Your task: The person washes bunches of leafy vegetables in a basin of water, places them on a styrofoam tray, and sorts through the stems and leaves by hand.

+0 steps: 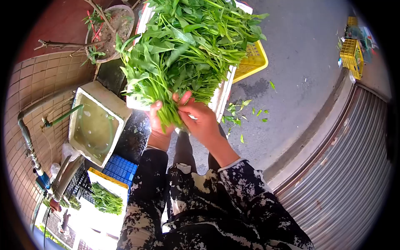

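Head view: the left hand [156, 123] wraps its fingers around a bunch of leafy greens [167, 111] by the stems, at the near edge of a white box [225, 92] bearing a heap of greens [200, 46]. The right hand [202, 120] curls its fingers against the stems — whether they pinch one, I cannot tell. A firm but light left grip, with right-hand contact kept to stems — not leaves — should limit bruising.

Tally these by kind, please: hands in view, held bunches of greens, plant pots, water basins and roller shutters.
Hands: 2 (left hand, right hand)
Held bunch of greens: 1
Plant pot: 1
Water basin: 1
Roller shutter: 1
Total: 6
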`<move>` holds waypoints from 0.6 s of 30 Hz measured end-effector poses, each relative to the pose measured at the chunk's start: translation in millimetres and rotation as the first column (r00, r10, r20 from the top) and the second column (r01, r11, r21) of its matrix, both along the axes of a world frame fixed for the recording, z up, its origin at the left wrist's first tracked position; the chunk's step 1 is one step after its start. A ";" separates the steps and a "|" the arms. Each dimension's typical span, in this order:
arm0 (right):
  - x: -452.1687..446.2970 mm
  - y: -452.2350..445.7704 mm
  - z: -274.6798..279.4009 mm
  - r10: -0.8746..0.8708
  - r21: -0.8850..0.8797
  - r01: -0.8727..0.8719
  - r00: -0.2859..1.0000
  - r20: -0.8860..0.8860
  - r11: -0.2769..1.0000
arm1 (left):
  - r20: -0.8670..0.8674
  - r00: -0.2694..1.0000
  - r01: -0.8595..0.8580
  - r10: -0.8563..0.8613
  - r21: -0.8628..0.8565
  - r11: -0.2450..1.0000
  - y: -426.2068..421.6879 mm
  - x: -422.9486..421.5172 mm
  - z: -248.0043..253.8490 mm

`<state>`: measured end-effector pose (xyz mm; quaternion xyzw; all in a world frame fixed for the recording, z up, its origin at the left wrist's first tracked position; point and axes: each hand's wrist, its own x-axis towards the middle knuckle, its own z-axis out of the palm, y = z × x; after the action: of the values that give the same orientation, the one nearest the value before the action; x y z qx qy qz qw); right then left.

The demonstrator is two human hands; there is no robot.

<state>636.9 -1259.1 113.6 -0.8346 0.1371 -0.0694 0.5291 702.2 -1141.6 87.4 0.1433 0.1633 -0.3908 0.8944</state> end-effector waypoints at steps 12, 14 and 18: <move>15.5 -74.1 -59.6 -0.394 0.288 0.505 0.844 -0.364 0.814 | -0.170 0.978 -0.169 0.117 -0.334 0.927 12.4 -0.5 -6.7; 7.9 -65.5 -54.3 -0.383 0.369 0.545 0.819 -0.428 0.753 | -0.285 0.948 -0.234 0.143 -0.315 0.920 8.4 -2.2 -3.2; -0.4 -35.9 -34.1 -0.331 0.564 0.637 0.764 -0.554 0.526 | -0.250 0.956 -0.179 0.154 -0.083 0.980 7.1 -1.8 -2.6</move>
<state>636.5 -1295.0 79.5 -0.4761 0.4836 0.0064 0.7345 700.4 -1134.5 84.9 0.0333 0.2619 -0.3367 0.9039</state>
